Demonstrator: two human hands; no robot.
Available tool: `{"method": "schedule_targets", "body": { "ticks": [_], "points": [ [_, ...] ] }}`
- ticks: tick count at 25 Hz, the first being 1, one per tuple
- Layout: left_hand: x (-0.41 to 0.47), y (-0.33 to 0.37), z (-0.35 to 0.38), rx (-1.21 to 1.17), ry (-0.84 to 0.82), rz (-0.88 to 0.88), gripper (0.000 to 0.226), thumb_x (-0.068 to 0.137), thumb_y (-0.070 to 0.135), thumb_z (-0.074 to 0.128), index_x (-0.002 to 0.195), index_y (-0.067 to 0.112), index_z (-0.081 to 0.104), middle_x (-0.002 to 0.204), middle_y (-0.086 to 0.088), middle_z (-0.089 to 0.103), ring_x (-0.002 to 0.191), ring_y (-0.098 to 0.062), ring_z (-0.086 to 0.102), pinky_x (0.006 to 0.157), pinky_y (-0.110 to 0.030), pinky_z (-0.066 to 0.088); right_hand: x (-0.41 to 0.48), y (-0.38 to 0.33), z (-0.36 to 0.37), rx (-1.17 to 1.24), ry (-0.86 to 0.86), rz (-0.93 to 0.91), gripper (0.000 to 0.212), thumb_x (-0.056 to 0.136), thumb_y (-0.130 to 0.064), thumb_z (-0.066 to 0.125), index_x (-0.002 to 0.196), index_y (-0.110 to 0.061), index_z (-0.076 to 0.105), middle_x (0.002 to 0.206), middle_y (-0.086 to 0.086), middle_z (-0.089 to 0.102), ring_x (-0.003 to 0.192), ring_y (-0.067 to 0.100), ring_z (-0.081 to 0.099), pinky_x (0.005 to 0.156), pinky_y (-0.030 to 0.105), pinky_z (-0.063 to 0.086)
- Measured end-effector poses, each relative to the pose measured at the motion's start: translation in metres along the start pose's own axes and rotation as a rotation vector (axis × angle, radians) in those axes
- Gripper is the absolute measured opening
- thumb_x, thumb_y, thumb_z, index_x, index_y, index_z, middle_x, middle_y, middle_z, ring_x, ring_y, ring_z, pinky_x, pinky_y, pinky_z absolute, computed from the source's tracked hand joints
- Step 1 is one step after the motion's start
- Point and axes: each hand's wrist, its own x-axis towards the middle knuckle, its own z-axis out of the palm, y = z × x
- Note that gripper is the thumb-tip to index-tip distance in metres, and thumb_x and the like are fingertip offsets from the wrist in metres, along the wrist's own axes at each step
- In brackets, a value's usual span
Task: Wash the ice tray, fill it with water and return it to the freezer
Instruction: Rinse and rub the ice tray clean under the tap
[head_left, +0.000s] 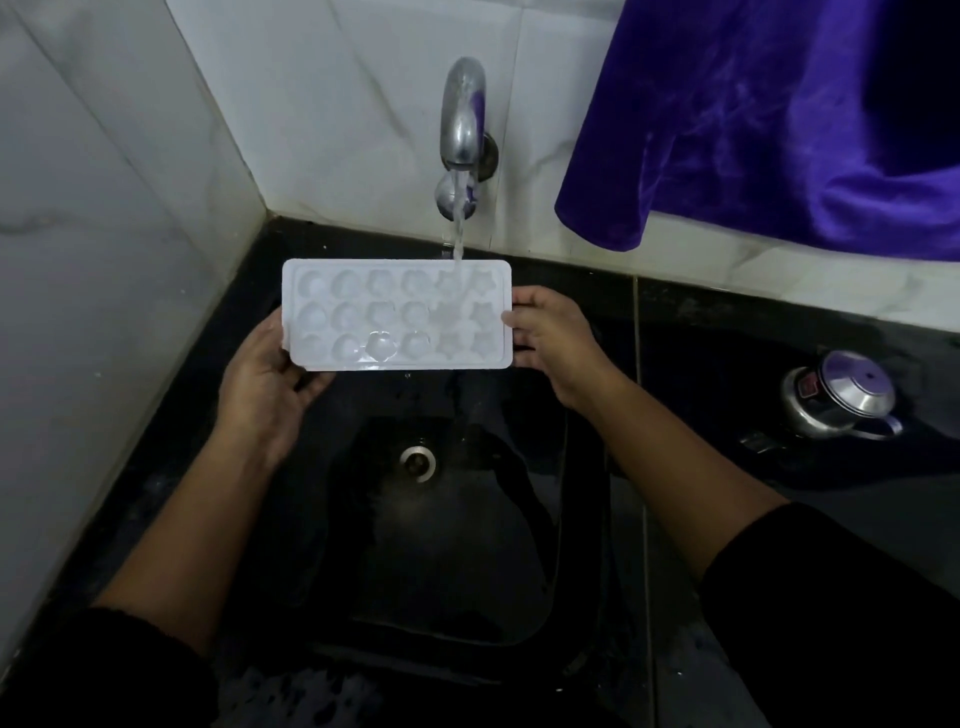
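A white plastic ice tray (363, 317) with several round and star-shaped cups is held level above the black sink (519, 519). My left hand (265, 374) grips its left end from below, fingers curled under the edge. My right hand (550, 338) pinches the right end, thumb on the rim. The metal tap (462, 119) on the tiled wall is running, and its stream (459, 228) lands in the cups near the tray's right end.
The sink drain (417, 461) lies directly below the tray. A purple cloth (769, 119) hangs at the upper right. A steel pressure-cooker lid (841, 395) sits on the dark counter at right. White tiled walls close in at left and back.
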Motion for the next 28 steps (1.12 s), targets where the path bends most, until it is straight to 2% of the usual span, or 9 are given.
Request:
{"method": "schedule_targets", "body": {
  "ticks": [2,5,9,13,16,20,23,26,28],
  "points": [
    [0.001,-0.013,0.008,-0.025,-0.004,-0.059,0.037,0.105,0.031,0.051,0.139,0.025,0.063,0.131,0.0,0.073,0.111,-0.017,0.071,0.098,-0.039,0.054,-0.001,-0.005,-0.009,-0.012,0.019,-0.038,0.023,0.101,-0.004,0.055,0.117,-0.011,0.068,0.11,0.005,0.078,0.094,0.019,0.078,0.074,0.035,0.064],
    [0.007,-0.033,0.027,-0.065,-0.028,-0.165,0.03,0.105,0.028,0.051,0.132,0.025,0.065,0.118,0.003,0.076,0.107,-0.018,0.071,0.096,-0.04,0.053,-0.007,-0.007,-0.026,-0.011,0.051,-0.094,0.024,0.098,-0.003,0.057,0.119,-0.01,0.068,0.114,0.006,0.076,0.098,0.022,0.076,0.074,0.035,0.064],
    [0.016,-0.053,0.059,-0.081,-0.103,-0.266,0.042,0.103,0.029,0.056,0.144,0.019,0.058,0.132,-0.004,0.072,0.107,-0.021,0.072,0.089,-0.038,0.057,-0.019,-0.012,-0.051,-0.025,0.122,-0.146,0.026,0.096,-0.004,0.06,0.119,-0.013,0.069,0.114,0.005,0.076,0.102,0.022,0.075,0.075,0.035,0.061],
    [0.022,-0.066,0.089,-0.048,-0.181,-0.316,0.04,0.105,0.028,0.054,0.144,0.02,0.059,0.127,-0.003,0.074,0.105,-0.021,0.073,0.094,-0.042,0.057,-0.035,-0.016,-0.074,0.019,0.205,-0.187,0.027,0.096,-0.003,0.06,0.12,-0.011,0.07,0.114,0.007,0.076,0.103,0.023,0.075,0.074,0.03,0.06],
    [0.016,-0.077,0.096,0.016,-0.251,-0.344,0.038,0.105,0.03,0.054,0.141,0.021,0.06,0.128,-0.003,0.074,0.11,-0.022,0.072,0.09,-0.041,0.057,-0.046,-0.012,-0.086,0.075,0.269,-0.2,0.024,0.097,-0.002,0.059,0.115,-0.011,0.071,0.113,0.005,0.077,0.102,0.023,0.075,0.077,0.031,0.062],
    [0.002,-0.084,0.076,0.033,-0.249,-0.343,0.039,0.105,0.034,0.055,0.141,0.019,0.059,0.13,-0.005,0.073,0.118,-0.026,0.07,0.09,-0.04,0.055,-0.049,0.01,-0.087,0.098,0.324,-0.104,0.023,0.098,-0.004,0.056,0.11,-0.015,0.072,0.11,0.005,0.077,0.097,0.021,0.076,0.073,0.031,0.061],
    [0.0,-0.073,0.051,0.05,-0.205,-0.279,0.041,0.105,0.035,0.055,0.141,0.016,0.057,0.125,-0.003,0.074,0.118,-0.027,0.07,0.089,-0.039,0.055,-0.041,0.03,-0.071,0.079,0.33,0.008,0.022,0.097,-0.005,0.055,0.107,-0.015,0.072,0.107,0.007,0.078,0.097,0.027,0.076,0.073,0.035,0.063],
    [-0.001,-0.049,0.03,0.027,-0.19,-0.227,0.039,0.109,0.039,0.047,0.138,0.016,0.06,0.124,-0.001,0.076,0.114,-0.024,0.072,0.088,-0.04,0.059,-0.031,0.041,-0.043,0.059,0.269,0.069,0.024,0.095,-0.003,0.052,0.109,-0.012,0.071,0.104,0.01,0.078,0.091,0.028,0.075,0.065,0.034,0.061],
    [-0.001,-0.033,0.017,-0.036,-0.188,-0.219,0.041,0.109,0.043,0.043,0.135,0.019,0.062,0.126,-0.004,0.075,0.113,-0.023,0.073,0.086,-0.041,0.063,-0.024,0.041,-0.021,0.037,0.214,0.092,0.025,0.096,-0.003,0.052,0.112,-0.009,0.069,0.107,0.012,0.077,0.094,0.03,0.075,0.065,0.036,0.062]
  ]
}}
